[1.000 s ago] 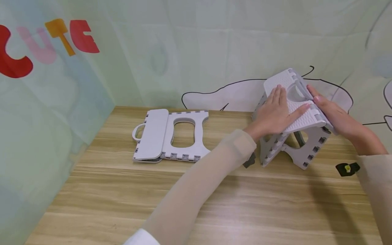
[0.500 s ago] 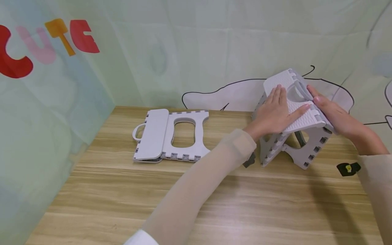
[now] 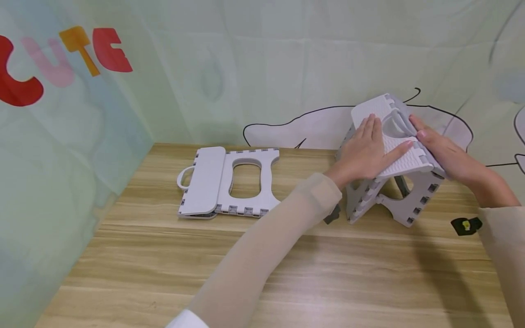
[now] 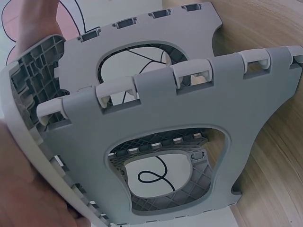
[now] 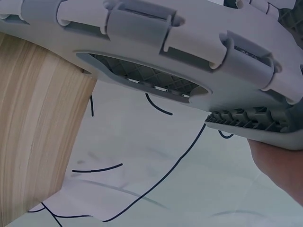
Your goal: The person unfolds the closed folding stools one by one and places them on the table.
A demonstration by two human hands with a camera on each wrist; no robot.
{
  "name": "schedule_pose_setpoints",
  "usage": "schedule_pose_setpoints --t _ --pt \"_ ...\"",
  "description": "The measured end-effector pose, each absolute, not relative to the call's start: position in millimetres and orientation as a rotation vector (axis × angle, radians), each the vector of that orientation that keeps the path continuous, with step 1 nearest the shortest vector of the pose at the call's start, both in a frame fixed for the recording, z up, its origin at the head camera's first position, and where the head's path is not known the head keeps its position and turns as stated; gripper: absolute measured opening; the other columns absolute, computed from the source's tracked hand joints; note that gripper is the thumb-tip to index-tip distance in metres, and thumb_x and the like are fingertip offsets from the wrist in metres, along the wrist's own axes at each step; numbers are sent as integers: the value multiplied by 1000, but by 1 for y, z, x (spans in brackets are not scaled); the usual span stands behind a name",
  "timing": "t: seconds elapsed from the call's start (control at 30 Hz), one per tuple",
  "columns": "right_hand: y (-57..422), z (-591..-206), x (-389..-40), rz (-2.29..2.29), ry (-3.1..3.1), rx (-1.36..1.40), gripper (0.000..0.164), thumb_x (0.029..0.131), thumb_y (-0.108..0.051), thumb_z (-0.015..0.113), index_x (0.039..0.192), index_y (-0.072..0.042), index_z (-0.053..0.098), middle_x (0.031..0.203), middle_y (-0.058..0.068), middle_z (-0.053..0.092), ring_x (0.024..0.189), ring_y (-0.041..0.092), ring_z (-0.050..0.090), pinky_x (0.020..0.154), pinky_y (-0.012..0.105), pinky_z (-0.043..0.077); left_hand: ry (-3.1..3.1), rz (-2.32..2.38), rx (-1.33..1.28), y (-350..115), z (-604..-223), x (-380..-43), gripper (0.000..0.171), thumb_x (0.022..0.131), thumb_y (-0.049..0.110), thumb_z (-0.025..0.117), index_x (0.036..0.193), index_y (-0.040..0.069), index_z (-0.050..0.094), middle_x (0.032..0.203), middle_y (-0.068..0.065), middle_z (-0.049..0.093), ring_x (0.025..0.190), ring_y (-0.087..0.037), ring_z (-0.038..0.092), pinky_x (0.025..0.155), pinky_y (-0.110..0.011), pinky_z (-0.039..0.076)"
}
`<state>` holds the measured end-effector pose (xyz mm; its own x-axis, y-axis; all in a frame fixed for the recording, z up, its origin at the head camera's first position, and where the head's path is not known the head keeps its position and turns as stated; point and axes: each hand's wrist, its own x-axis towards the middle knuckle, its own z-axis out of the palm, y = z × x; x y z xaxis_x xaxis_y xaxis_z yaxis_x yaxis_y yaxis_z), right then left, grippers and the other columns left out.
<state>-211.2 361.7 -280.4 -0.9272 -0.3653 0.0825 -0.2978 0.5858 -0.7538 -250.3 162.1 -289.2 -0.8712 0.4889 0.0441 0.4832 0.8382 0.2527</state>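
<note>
A white and grey folding step stool stands part-unfolded at the right of the wooden table in the head view, its top bent along the middle like a roof. My left hand lies flat on the textured left half of the top, fingers straight and thumb spread. Against the right half rests my right hand, its visible fingers extended near the grey handle. Both legs panels show in the left wrist view, where the grey leg panel has a large opening. The right wrist view shows the stool's hinged edge close up.
A second, folded white step stool lies flat on the table, left of my left arm. A printed fabric backdrop stands right behind the table. A small black object with a yellow patch is beside my right sleeve.
The bent top of the stool and both hands on it have shifted very slightly to the left. The folded stool has not moved.
</note>
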Motion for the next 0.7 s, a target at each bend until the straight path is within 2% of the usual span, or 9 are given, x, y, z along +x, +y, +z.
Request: schedule_pose_setpoints --t 0.2,0.47,0.7 --pt "361 -279 -211 -1208 2770 -563 52 110 -29 15 160 -28 -1 166 4 -10 148 36 -6 107 75 -1 2998 369 783 161 -289 -251 97 91 79 5 159 11 -6 165 -2 -12 149 -12 -10 115 -20 -2" --pt "360 -279 -211 -1135 2822 -577 53 110 -28 18 161 -23 1 166 7 -8 149 24 -10 114 61 -8 3005 322 788 159 -289 -251 98 90 79 4 159 11 -5 165 -2 -12 149 -12 -10 116 -20 -3" --pt "360 -278 -211 -1088 2849 -564 54 110 -27 19 161 -21 2 166 7 -9 149 22 -12 114 62 -9 3003 297 787 158 -288 -251 98 90 79 3 159 11 -5 165 -2 -12 149 -12 -10 116 -21 -3"
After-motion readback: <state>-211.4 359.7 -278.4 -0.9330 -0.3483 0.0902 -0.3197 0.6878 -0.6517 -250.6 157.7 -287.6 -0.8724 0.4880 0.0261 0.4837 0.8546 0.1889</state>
